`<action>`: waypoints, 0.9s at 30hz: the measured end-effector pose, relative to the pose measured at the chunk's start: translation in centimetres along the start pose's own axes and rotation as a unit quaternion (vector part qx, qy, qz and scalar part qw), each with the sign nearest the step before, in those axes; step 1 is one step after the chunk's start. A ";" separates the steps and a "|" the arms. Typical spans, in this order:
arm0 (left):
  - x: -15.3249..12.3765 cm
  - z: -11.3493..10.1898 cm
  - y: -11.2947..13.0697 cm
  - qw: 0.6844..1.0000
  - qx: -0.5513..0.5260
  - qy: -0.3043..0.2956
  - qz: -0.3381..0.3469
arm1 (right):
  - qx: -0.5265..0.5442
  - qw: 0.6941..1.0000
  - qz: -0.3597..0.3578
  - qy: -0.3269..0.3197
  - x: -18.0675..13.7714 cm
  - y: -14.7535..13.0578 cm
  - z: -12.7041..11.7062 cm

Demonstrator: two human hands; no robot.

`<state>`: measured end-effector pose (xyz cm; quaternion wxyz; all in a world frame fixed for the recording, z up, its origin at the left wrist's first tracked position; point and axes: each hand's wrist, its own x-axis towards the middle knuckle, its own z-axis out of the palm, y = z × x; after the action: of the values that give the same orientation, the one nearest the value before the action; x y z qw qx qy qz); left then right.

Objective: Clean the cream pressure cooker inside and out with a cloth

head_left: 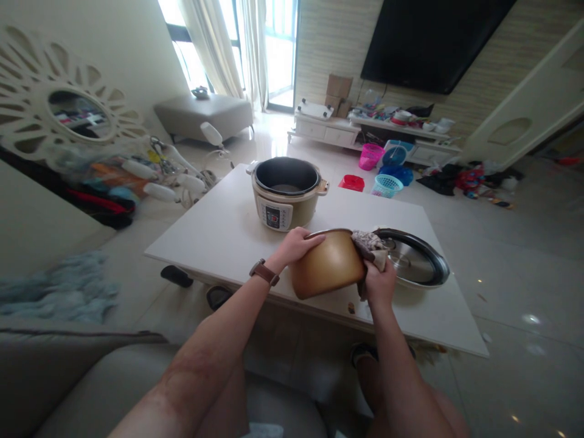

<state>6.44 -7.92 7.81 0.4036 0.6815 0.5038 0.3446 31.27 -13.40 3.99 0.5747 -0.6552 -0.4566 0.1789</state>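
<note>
Pale wall (132, 36) at far left bears a mirror (82, 115); rightward stretches a white table (205, 237). On it the cooker (294, 210) stands open; the pot (328, 264) is out of it, and wiping looks under way, with no sign of being finished. Next, the left hand (297, 246) grips the pot's left side, thumb on the outer wall. Between both hands, the pot tilts over the table's near edge. The right hand (381, 281) clutches a cloth (371, 242) against its right side. Rightmost, the lid (413, 258) lies off the cooker.
</note>
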 end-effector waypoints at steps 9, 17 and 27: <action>0.2 0.3 0.4 0.999 0.035 0.024 0.024 | -0.096 0.899 -0.407 -0.131 -2.5 -3.6 -0.7; 0.0 0.4 0.8 0.999 0.033 0.028 0.018 | -0.085 0.916 -0.374 -0.119 -2.3 -3.3 -0.5; -0.6 -1.0 0.1 1.000 0.012 0.012 0.017 | -0.062 0.996 -0.050 -0.045 0.0 -0.4 -0.5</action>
<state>5.42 -8.27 8.32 0.3838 0.6906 0.5011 0.3531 31.51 -13.79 4.46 0.5200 -0.6573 -0.5242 0.1508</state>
